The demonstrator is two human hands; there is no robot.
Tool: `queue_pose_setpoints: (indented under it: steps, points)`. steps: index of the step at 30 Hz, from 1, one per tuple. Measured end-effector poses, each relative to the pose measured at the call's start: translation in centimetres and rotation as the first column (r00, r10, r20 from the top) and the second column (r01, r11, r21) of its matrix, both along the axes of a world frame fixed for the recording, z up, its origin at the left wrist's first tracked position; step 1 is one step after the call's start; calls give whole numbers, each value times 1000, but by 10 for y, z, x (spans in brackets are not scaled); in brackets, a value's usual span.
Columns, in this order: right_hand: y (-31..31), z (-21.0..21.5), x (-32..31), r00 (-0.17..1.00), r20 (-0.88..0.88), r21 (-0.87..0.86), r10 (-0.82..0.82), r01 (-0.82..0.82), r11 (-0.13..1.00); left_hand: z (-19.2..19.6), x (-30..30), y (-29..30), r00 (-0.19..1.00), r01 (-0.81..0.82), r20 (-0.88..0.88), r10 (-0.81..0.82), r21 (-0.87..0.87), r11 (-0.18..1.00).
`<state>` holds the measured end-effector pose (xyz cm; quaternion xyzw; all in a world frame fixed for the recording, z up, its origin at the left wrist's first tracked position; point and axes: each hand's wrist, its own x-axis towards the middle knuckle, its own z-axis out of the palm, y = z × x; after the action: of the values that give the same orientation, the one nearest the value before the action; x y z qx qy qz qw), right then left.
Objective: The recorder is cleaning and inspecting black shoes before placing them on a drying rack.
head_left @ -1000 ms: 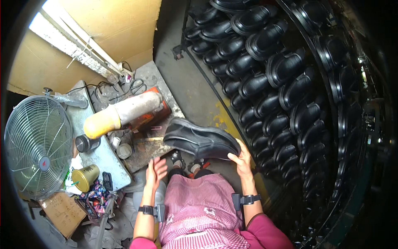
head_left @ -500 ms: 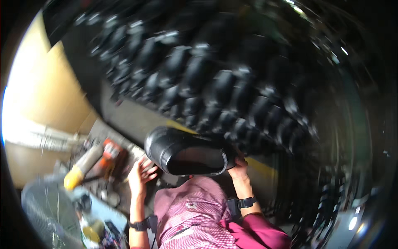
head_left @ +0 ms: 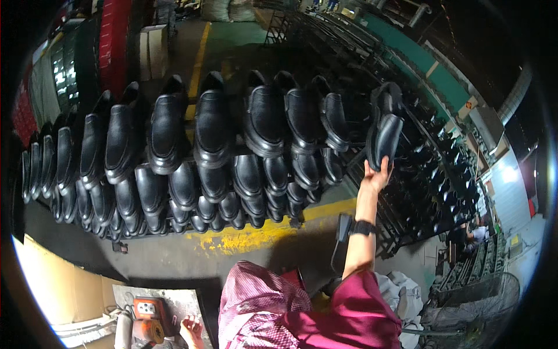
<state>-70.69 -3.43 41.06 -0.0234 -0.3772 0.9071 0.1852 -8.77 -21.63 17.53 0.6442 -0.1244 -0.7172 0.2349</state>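
My right arm reaches out to the right, and my right hand (head_left: 376,175) grips a black leather slip-on shoe (head_left: 388,135) by its toe. The held shoe points toward me, its heel end away, just right of the top row on a shoe rack. Closest to it in that row is another black shoe (head_left: 334,119). Down at the lower left, my left hand (head_left: 190,330) is empty with its fingers apart. It hovers by the edge of a workbench (head_left: 189,301), beside an orange-red device (head_left: 150,308).
Several tiers of black shoes (head_left: 212,125) fill the rack in front of me. A yellow floor line (head_left: 244,235) runs beneath it. More racks of shoes (head_left: 442,174) stand at the right. A caged fan (head_left: 479,302) is at the lower right, and a grey cylinder (head_left: 124,330) lies by the bench.
The view has swung up toward the rack. My right hand has carried the shoe from before my body out to the rack's right end. My left hand is lower, near the bench.
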Motion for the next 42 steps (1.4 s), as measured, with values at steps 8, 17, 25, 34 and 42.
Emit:
queue_pose_setpoints:
  steps: [8,17,25,34,42]
  points:
    - [-10,15,-62,864,471,562,179,-450,694,-16,-26,-6,991,102,-54,-124,-296,950]
    - [61,-137,-1,768,580,135,273,-421,897,-71,6,-25,987,76,-122,-103,-208,975]
    - [66,-171,87,634,765,145,117,-347,927,-23,11,-39,997,48,-54,-56,-150,987]
    - [40,-117,37,807,561,136,187,-312,940,1,-36,-83,994,40,-90,-67,-276,960]
    - [25,-80,-102,907,416,308,-63,-76,948,128,-175,-161,976,-151,-213,46,-509,848]
